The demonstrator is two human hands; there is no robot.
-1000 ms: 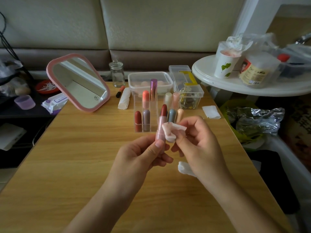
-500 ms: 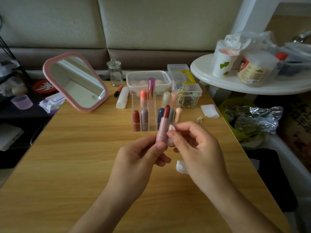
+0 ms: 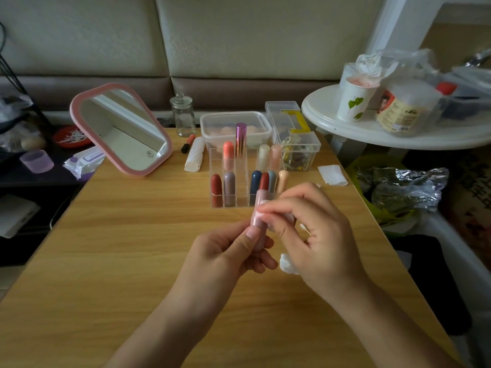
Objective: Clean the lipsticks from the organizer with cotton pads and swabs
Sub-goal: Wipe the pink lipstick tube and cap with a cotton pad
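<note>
My left hand [image 3: 225, 253] grips a pink lipstick [image 3: 258, 221] upright above the table, thumb on its lower half. The fingers of my right hand [image 3: 313, 235] curl round its upper half and press a small white cotton pad [image 3: 269, 224] to it; the pad is mostly hidden. A cotton swab [image 3: 305, 229] shows against the right palm. Just behind stands the clear organizer [image 3: 215, 155], holding several capped lipsticks in red, mauve, navy, grey-blue, peach, coral and purple. A crumpled used pad [image 3: 288, 264] lies on the table under my right hand.
On the wooden table [image 3: 132, 248]: a pink mirror [image 3: 121, 128], a glass jar [image 3: 183, 115], a clear tub [image 3: 235, 123], a box of clips [image 3: 300, 152], a flat cotton pad [image 3: 332, 175] and a loose lipstick [image 3: 188, 143]. A white side table [image 3: 372, 131] with a paper cup stands right.
One second ago the open pad sat over the lipstick's top. My right fingers have since closed down onto the tube, and the pad is now almost hidden under them.
</note>
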